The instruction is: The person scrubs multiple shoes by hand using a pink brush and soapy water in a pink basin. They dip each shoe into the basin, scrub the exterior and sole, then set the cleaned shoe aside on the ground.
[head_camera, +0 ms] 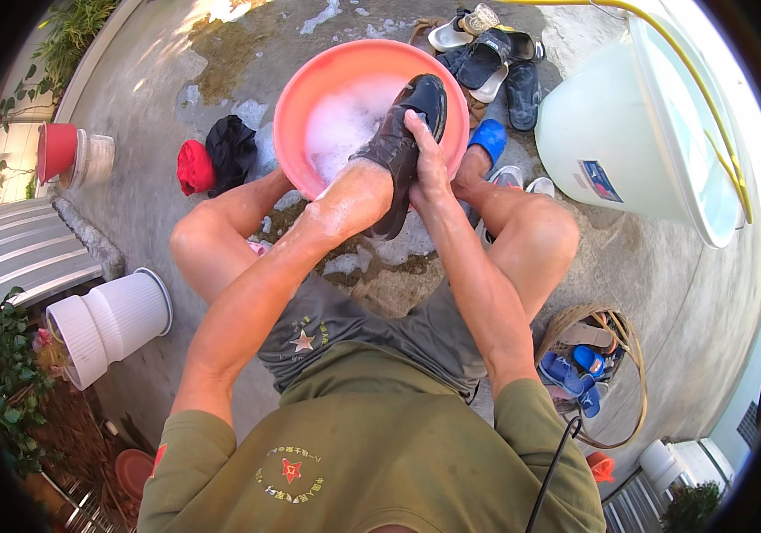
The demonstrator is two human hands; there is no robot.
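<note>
A wet, glossy black shoe or slipper (427, 100) is held at a slant over the front right of an orange plastic basin (293, 73). White suds (340, 130) float in the basin. My left forearm (353, 193), streaked with foam, runs into the opening of the black footwear. The left hand itself is hidden inside, so its fingers cannot be seen. Along the footwear's right side, my right hand (430, 156) grips it, thumb on top. The heel end of its sole sticks out below my left wrist. My knees are spread on both sides of the basin.
Several slippers (483, 56) are heaped beyond the basin. At right stands a large water tub (613, 126) with a yellow hose (680, 46). A wicker basket (557, 326) holds footwear. Black cloth (230, 153) and red cloth (195, 166) lie left. Foam wets the concrete (400, 283).
</note>
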